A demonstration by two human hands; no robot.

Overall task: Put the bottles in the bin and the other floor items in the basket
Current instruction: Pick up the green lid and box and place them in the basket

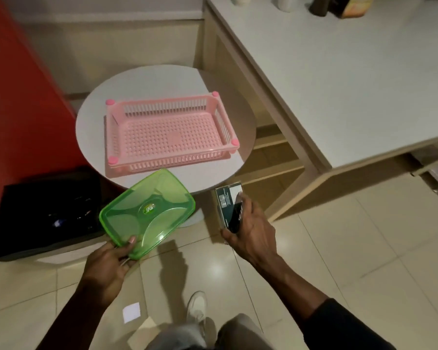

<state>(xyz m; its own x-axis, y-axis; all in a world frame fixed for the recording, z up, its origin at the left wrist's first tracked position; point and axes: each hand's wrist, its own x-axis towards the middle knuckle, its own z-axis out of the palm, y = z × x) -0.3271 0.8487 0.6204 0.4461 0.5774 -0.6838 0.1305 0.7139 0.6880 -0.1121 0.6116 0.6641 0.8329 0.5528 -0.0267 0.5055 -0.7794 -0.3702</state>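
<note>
Head view: left hand point(108, 264) grips green lid point(149, 213), right hand point(251, 234) grips box point(225, 200), near basket point(167, 133).

Left grip point(109, 265), right grip point(251, 229), both curled.

Pink basket point(172, 161) on round table point(91, 127), tilted green lid point(147, 215), dark box point(225, 200), black bin point(43, 210)

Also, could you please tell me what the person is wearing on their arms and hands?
The left hand and right hand are bare, with no gloves, rings or watch visible. A dark sleeve covers the right arm from about the elbow up; the left forearm is uncovered as far as the frame shows.
</note>
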